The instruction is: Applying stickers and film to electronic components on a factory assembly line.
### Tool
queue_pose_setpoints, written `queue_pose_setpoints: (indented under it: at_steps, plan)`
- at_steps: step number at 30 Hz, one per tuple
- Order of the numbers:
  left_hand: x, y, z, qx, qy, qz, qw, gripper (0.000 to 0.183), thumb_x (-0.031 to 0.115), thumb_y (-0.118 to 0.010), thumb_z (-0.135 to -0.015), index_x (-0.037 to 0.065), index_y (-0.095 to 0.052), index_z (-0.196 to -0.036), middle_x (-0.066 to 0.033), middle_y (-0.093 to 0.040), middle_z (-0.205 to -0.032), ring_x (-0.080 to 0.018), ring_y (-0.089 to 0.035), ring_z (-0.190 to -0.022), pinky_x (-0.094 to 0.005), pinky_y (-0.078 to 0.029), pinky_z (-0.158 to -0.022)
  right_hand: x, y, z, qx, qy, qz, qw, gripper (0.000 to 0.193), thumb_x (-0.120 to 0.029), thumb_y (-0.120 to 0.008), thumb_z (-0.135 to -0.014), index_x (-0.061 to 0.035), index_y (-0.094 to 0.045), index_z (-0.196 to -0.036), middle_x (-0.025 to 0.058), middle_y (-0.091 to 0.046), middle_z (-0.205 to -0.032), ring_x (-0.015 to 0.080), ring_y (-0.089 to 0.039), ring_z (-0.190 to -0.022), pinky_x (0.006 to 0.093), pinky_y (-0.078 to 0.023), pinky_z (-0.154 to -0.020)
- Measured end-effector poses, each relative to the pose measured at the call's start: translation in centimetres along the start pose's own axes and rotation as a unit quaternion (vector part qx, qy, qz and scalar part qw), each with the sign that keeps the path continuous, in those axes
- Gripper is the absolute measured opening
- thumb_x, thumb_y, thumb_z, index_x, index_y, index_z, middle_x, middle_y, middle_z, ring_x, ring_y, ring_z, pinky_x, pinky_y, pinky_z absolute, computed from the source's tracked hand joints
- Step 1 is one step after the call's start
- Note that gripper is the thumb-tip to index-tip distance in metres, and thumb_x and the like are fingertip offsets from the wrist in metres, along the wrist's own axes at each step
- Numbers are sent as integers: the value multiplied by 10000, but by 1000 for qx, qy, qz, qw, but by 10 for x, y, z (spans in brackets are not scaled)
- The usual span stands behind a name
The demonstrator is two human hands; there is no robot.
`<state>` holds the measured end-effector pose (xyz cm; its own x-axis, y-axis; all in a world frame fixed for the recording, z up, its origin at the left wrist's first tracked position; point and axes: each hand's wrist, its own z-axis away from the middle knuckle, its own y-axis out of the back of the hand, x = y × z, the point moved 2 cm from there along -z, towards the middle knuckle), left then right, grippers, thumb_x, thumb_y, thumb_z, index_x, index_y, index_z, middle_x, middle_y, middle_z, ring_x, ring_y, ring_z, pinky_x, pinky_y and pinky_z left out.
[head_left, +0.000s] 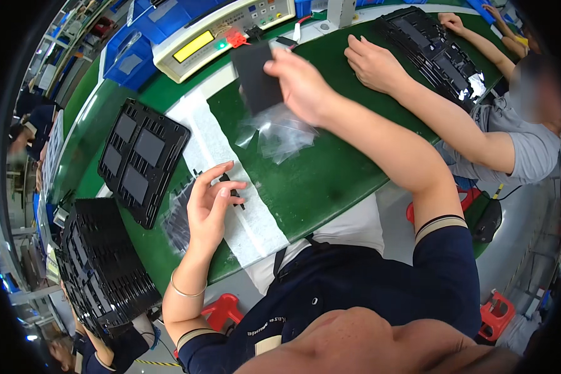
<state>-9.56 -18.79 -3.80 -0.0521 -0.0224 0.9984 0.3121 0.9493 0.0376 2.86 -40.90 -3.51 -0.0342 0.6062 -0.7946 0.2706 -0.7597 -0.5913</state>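
Observation:
My right hand [302,84] grips a flat black rectangular panel [254,78] by its right edge, thumb on its face. The panel is raised in front of the tester, above clear plastic film pieces [280,136] on the green table. My left hand [209,209] hovers over the white strip [255,218], its fingers curved and apart. Just beyond those fingers is a small narrow black part [241,204], partly covered by them. More clear plastic sheets [177,218] lie left of that hand. A black tray [177,134] holding several grey rectangles rests further left.
A cream-coloured tester [184,67] with a lit yellow display and red clip stands at the back, beside blue bins [131,62]. Stacked black trays [121,268] occupy the near left. A co-worker's hand [374,65] rests at right, near another black tray [411,31].

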Motion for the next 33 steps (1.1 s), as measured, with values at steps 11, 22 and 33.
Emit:
queue_pose_setpoints:
  at_steps: [11,22,33]
  plan:
    - [-10,-3,3,-45,32,20,998,164,22,-461,-896,-15,-534,-1038,-168,-553,-1109,-219,-630,-869,-272,-529,-666,-12,62,-32,197,77,27,977,218,-195,-441,-916,-19,-552,-982,48,-579,-899,128,-556,-807,267,-447,-714]
    - [-8,0,3,-44,38,16,998,150,47,-454,-907,-22,-551,-1000,-168,-573,-1075,-218,-638,-853,-273,-526,-664,-8,58,-30,200,86,31,975,199,-200,-453,-916,-38,-569,-917,16,-567,-839,89,-526,-785,232,-406,-715]
    - [-7,-3,2,-30,40,7,999,157,82,-473,-917,-38,-551,-980,-166,-582,-1043,-222,-644,-811,-266,-524,-642,-9,59,-31,212,70,30,974,207,-201,-465,-911,-28,-576,-931,41,-598,-833,122,-567,-748,258,-449,-673]
